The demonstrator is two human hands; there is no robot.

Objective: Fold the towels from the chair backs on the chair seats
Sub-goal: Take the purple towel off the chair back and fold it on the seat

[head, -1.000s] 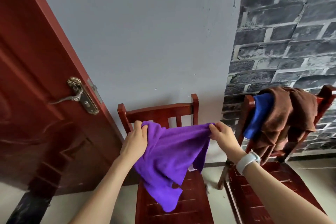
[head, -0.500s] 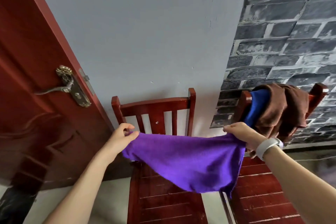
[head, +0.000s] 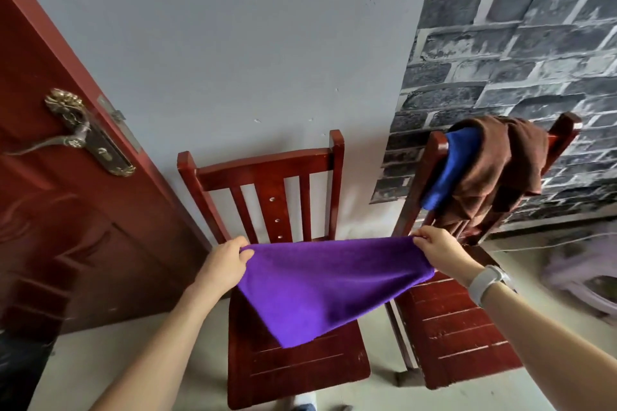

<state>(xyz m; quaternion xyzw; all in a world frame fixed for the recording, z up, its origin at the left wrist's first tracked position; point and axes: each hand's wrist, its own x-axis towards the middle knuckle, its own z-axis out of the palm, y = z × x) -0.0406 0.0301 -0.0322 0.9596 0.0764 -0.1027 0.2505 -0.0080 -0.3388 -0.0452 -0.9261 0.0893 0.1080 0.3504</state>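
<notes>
Grey wall (head: 233,43), two red chairs (head: 293,360); left hand (head: 223,265), right hand (head: 440,252) pinch purple towel (head: 320,284) corners.

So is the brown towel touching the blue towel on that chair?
Touching. The head view shows the brown towel draped right over the blue towel on the right chair's back, with no gap between them.
</notes>
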